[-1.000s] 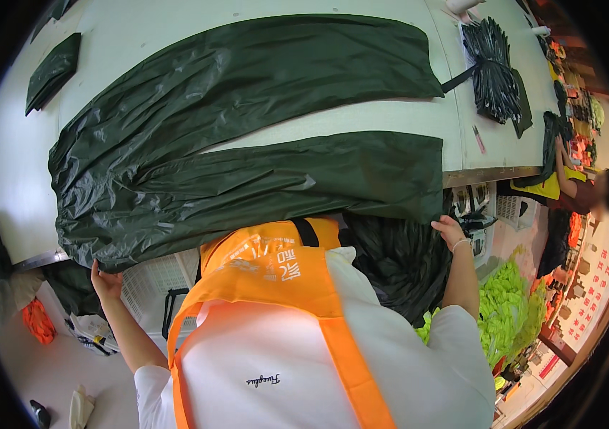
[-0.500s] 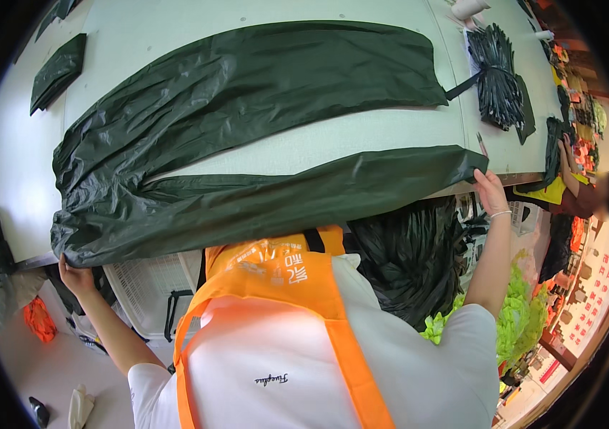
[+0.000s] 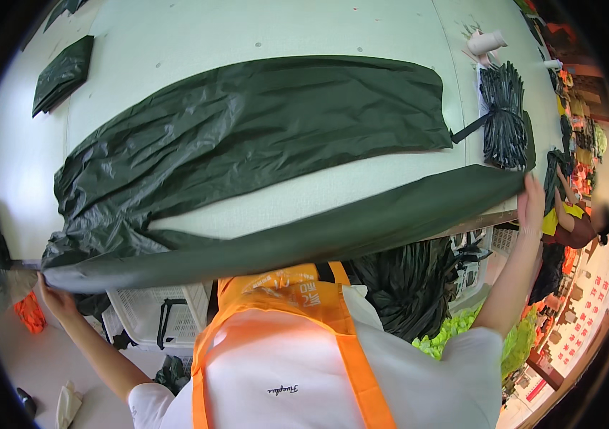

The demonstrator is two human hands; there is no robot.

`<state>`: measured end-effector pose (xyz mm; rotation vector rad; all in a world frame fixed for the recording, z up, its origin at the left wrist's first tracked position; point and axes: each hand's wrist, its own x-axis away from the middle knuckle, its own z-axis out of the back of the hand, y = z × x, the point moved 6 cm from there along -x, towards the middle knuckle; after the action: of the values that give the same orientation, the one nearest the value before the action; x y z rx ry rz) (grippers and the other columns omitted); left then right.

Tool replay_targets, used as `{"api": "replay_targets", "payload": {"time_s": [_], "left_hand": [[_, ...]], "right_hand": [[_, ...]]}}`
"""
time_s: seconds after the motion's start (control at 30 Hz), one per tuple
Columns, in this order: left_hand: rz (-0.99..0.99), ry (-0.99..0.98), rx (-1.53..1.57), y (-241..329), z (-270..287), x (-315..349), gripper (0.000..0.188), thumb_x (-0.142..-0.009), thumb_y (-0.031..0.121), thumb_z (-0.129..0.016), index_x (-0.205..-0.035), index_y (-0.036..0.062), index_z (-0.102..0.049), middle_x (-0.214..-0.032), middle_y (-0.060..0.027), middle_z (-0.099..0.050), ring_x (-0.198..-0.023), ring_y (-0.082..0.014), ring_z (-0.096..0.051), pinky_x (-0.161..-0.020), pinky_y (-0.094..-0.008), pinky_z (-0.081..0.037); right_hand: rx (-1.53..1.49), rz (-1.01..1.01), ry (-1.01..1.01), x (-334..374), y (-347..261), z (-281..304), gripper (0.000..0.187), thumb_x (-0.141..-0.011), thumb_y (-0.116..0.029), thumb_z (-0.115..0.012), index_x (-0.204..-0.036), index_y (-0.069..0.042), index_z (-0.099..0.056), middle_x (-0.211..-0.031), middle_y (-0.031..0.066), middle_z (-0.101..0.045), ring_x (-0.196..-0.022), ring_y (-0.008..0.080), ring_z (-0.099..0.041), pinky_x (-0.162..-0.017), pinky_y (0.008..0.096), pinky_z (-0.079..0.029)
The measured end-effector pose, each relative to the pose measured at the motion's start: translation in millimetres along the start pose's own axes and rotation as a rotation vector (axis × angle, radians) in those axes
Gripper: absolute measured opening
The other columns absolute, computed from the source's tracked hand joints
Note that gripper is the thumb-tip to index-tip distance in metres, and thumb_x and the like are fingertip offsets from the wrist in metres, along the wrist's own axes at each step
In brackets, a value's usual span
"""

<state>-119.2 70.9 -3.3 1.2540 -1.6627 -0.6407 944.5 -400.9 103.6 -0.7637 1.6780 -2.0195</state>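
Stretching dark green trousers (image 3: 268, 129) tauter than before.
Gripping waist (image 3: 68, 273) with left hand (image 3: 56, 300), leg end (image 3: 508, 187) with right hand (image 3: 531, 200).

The garment (image 3: 268, 114) was plain dark green, the table (image 3: 211, 36) pale greenish white, the bundle (image 3: 502, 132) black. White print marked the orange apron (image 3: 286, 289), and small dark lettering the white shirt (image 3: 268, 365). The crate (image 3: 135, 309) and roll (image 3: 487, 43) were white, and the pile (image 3: 439, 342) lime green.

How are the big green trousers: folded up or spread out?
Spread out: the green trousers show two long legs apart, the nearer stretched between the left hand and right hand.
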Motion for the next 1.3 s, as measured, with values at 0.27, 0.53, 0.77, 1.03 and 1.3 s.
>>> {"api": "replay_targets", "payload": {"time_s": [0.27,0.53,0.77,1.03,1.3], "left_hand": [[-0.258,-0.031,-0.088,-42,-236,-144,0.043,-0.099,0.022,-0.038,-0.128,-0.0103,-0.036,-0.134,-0.0220,-0.044,-0.129,-0.0288,-0.038,-0.110,-0.0386,-0.029],[-0.815,-0.312,-1.828,-226,-311,14,0.078,-0.071,0.037,-0.073,-0.134,0.0048,-0.041,-0.141,-0.0179,-0.036,-0.127,-0.0378,-0.035,-0.105,-0.0450,-0.028],[-0.561,-0.138,-1.719,-242,-261,-27,0.061,-0.073,0.031,-0.073,-0.123,0.0047,-0.049,-0.126,-0.0167,-0.046,-0.116,-0.0364,-0.044,-0.099,-0.0421,-0.034],[-0.386,-0.268,-1.719,-229,-240,-39,0.061,-0.060,0.006,-0.073,-0.118,0.0031,-0.051,-0.117,-0.0167,-0.048,-0.110,-0.0351,-0.047,-0.097,-0.0394,-0.038],[-0.448,0.067,-1.881,-229,-193,-28,0.046,-0.066,0.004,-0.060,-0.111,0.0024,-0.051,-0.114,-0.0189,-0.049,-0.105,-0.0394,-0.048,-0.089,-0.0440,-0.040]], "right_hand": [[0.603,-0.132,0.293,-244,38,-86,0.066,-0.076,-0.052,-0.067,-0.115,0.000,-0.060,-0.104,0.0099,-0.065,-0.094,0.0185,-0.060,-0.085,0.0299,-0.045],[0.815,-0.216,0.032,-214,197,-90,0.054,-0.084,-0.041,-0.059,-0.119,0.000,-0.057,-0.113,0.0125,-0.062,-0.104,0.0211,-0.057,-0.091,0.0302,-0.042],[0.440,-0.319,-0.122,-149,204,-63,0.035,-0.078,-0.010,-0.062,-0.112,-0.007,-0.061,-0.094,-0.0008,-0.058,-0.085,0.0081,-0.050,-0.078,0.0283,-0.045],[0.704,-0.132,-0.180,-163,195,-72,0.032,-0.072,-0.006,-0.074,-0.101,-0.002,-0.060,-0.077,-0.0021,-0.056,-0.069,0.0082,-0.050,-0.068,0.0213,-0.045],[0.812,-0.376,-0.373,-122,215,-99,0.032,-0.072,-0.012,-0.077,-0.093,-0.002,-0.056,-0.081,0.0024,-0.058,-0.072,0.0093,-0.053,-0.066,0.0233,-0.046]]}}
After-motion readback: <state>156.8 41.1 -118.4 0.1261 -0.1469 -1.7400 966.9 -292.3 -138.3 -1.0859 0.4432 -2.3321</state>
